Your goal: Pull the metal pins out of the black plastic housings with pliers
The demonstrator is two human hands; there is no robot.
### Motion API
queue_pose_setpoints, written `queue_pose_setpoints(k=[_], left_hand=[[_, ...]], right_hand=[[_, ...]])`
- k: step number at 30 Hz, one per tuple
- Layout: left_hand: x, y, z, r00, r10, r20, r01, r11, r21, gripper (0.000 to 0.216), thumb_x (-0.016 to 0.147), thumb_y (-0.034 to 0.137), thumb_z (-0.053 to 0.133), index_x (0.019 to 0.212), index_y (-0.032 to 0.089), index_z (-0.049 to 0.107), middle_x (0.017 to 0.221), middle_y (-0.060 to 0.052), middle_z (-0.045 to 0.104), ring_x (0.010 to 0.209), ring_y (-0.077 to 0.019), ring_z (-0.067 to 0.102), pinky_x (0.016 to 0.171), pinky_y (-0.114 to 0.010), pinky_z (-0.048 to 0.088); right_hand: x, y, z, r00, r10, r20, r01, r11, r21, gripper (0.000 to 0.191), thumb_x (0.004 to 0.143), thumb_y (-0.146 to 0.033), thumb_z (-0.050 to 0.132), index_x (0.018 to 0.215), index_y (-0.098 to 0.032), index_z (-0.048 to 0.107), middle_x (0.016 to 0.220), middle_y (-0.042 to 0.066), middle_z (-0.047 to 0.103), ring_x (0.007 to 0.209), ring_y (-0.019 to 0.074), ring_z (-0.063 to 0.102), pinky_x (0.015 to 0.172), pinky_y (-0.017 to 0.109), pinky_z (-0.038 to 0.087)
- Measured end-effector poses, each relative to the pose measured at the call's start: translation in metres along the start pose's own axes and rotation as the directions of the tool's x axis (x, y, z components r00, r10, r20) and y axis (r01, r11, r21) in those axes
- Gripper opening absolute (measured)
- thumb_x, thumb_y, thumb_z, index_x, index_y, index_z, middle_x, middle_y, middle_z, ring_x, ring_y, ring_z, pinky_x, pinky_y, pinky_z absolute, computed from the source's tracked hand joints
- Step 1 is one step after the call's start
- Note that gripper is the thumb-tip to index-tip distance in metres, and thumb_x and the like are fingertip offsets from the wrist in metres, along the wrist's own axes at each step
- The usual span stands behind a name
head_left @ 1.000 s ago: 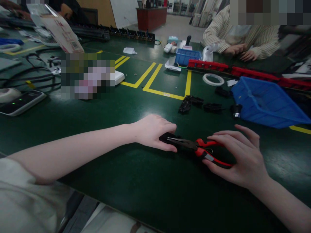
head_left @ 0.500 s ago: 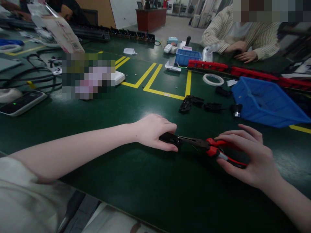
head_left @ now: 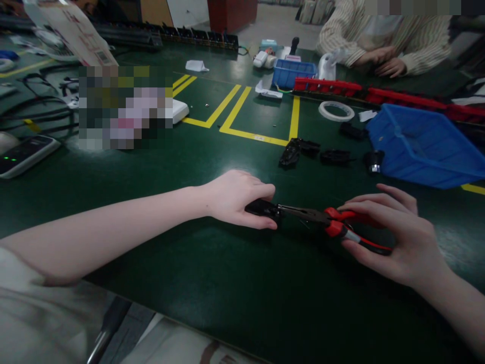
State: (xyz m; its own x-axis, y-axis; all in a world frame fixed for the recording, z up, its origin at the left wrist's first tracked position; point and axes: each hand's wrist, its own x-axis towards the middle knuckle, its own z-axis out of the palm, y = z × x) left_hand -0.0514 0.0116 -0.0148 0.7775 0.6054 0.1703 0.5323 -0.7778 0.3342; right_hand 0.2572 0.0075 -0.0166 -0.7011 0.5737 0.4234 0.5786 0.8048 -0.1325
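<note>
My left hand [head_left: 237,199] rests on the green table [head_left: 212,273] with its fingers closed round a small black plastic part [head_left: 262,208]. My right hand [head_left: 394,235] grips the red handles of long-nose pliers [head_left: 333,226]. The thin metal jaws point left and their tips meet the black part at its right end. Whether the jaws pinch anything is too small to tell.
Several loose black parts [head_left: 299,150] lie beyond the hands, beside a large blue bin [head_left: 424,146]. A tape roll [head_left: 335,110], a small blue tray [head_left: 291,76] and red rails [head_left: 379,93] sit farther back. Another person's hands [head_left: 379,59] rest at the far right. A white device [head_left: 22,154] lies left.
My right hand has drawn the pliers to the right, so more of the jaws shows and only their tips stay at the black part. My left hand has held still.
</note>
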Motion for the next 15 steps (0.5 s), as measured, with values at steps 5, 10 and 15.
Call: queue_pose_setpoints(k=[5,10,15], left_hand=[[0.0003,-0.0001,-0.0003,1.000,0.008,0.005,-0.008,1.000,0.011,0.042,0.084,0.059,0.051,0.080,0.017,0.052,0.065,0.002,0.056,0.058,-0.0136,0.053,0.055,-0.025,0.033],[0.0009,0.0003,-0.0002,1.000,0.023,0.005,-0.024,0.999,0.034,0.042,0.085,0.059,0.050,0.081,0.017,0.053,0.065,0.001,0.056,0.059,-0.0141,0.054,0.056,-0.025,0.034],[0.0003,0.0010,-0.0001,1.000,0.008,0.009,-0.008,0.999,0.039,0.042,0.085,0.059,0.050,0.082,0.017,0.053,0.066,0.001,0.057,0.060,-0.0144,0.055,0.057,-0.025,0.034]], right_hand=[[0.0005,-0.0008,0.0006,1.000,-0.023,-0.018,0.023,1.000,-0.003,0.035,0.074,-0.041,0.063,0.102,-0.022,0.055,0.090,0.008,0.065,0.085,0.0273,0.062,0.096,0.058,0.038],[0.0012,-0.0009,0.0007,1.000,-0.004,-0.016,0.004,1.000,-0.012,0.031,0.078,-0.042,0.058,0.102,-0.024,0.054,0.090,0.007,0.065,0.086,0.0274,0.062,0.096,0.058,0.038],[0.0018,-0.0014,0.0000,1.000,-0.017,-0.020,0.017,1.000,-0.005,0.033,0.077,-0.046,0.057,0.103,-0.025,0.053,0.090,0.007,0.065,0.085,0.0285,0.062,0.094,0.061,0.038]])
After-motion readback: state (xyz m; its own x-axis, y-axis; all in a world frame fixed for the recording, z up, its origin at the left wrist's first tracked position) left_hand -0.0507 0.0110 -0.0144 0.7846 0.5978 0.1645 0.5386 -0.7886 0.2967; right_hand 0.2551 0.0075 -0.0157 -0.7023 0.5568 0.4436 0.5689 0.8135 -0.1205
